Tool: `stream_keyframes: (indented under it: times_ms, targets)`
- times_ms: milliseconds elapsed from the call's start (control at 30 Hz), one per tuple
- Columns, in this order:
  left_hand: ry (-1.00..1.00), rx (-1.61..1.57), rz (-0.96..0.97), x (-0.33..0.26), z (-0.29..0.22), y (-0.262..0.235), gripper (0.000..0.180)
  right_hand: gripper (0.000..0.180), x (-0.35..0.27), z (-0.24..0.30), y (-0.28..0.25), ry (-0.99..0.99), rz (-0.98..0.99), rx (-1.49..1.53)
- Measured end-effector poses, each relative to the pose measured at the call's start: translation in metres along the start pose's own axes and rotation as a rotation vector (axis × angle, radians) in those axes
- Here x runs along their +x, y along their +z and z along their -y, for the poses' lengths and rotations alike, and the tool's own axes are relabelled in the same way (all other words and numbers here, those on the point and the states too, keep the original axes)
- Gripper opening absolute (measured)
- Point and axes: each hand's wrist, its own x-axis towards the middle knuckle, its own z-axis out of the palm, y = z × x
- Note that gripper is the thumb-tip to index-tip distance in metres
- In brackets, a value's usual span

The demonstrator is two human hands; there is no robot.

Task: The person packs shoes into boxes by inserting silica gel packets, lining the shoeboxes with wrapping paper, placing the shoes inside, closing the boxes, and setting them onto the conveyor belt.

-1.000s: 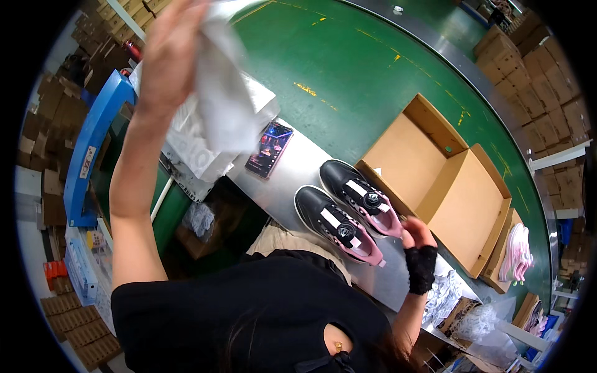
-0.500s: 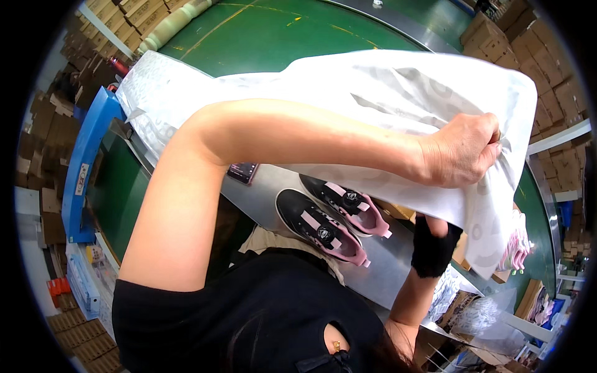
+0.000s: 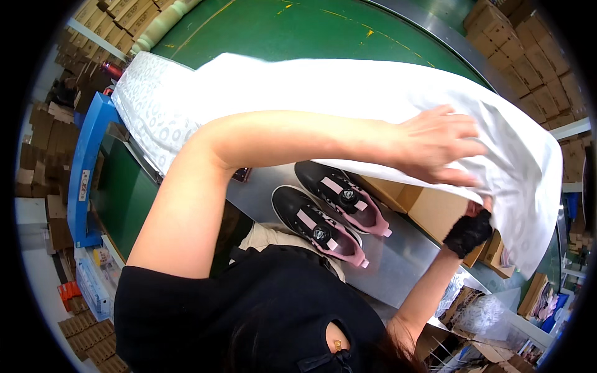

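Note:
A large white patterned sheet of wrapping paper (image 3: 348,81) stretches across the work surface. Over its right part reaches my left hand (image 3: 443,146), fingers spread and a little blurred, with nothing gripped. My right hand (image 3: 477,217), in a black fingerless glove or wrist cover, pinches the paper's near edge; its fingertips are partly hidden by the sheet, and creases run out from there. Two black and pink shoes, a nearer shoe (image 3: 314,224) and a farther shoe (image 3: 341,194), lie side by side in front of me. Partly under the paper sits an open brown cardboard box (image 3: 438,211).
A metal tabletop (image 3: 392,261) carries the shoes. Beyond the paper runs a green conveyor belt (image 3: 311,31). A blue frame (image 3: 84,174) stands at left, and a phone (image 3: 241,174) peeks out below my left forearm. Stacked cartons (image 3: 528,68) line the far right.
My left hand has let go of the paper, opened and shifted left. My right hand has moved right and up to the sheet's edge. More of the box shows now.

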Motion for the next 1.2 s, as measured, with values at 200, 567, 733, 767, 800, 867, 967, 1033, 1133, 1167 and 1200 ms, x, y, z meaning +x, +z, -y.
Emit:
stream_keyframes:
  times_ms: [200,567,733,767,800,867,967,1033,1133,1167,1200]
  targets:
    - [-0.609,0.456,0.598,-0.129,0.071,-0.006,0.052,0.022,0.104,-0.022,-0.145,-0.018,-0.128,0.152]
    - [-1.418,-0.522,0.098,-0.206,0.165,0.005,0.043,0.033,0.047,-0.019,-0.225,0.052,-0.282,0.217]
    - [-1.266,-0.913,-0.277,-0.25,0.204,0.047,0.037,0.026,-0.116,-0.042,-0.115,-0.825,0.585,-1.081]
    - [-1.196,-0.907,-0.305,-0.263,0.212,0.053,0.036,0.031,-0.131,-0.054,-0.102,-0.726,1.152,-1.382]
    - [-1.145,-0.893,-0.32,-0.278,0.216,0.057,0.035,0.026,-0.161,-0.081,-0.095,-0.911,1.225,-1.021]
    - [-1.207,-0.895,-0.291,-0.263,0.191,0.07,0.036,0.015,-0.184,-0.109,-0.094,-1.17,1.177,-1.341]
    - [-1.42,-1.023,-0.423,-0.239,0.135,0.049,0.041,0.009,-0.17,-0.085,-0.075,-0.905,1.345,-1.501]
    - [-1.284,-0.777,-0.382,-0.267,0.134,0.033,0.042,0.02,-0.166,-0.052,-0.057,-0.766,1.397,-1.41]
    - [-1.074,-0.264,-0.397,-0.294,0.142,0.017,0.035,0.024,-0.146,-0.006,-0.032,-0.595,1.363,-1.267]
    - [-1.002,-0.116,-0.406,-0.295,0.14,0.014,0.033,0.025,-0.133,0.003,-0.026,-0.254,1.259,-1.067]
    - [-0.895,-0.19,-0.5,-0.274,0.124,0.009,0.031,0.026,-0.122,0.008,-0.019,0.07,1.116,-0.861]
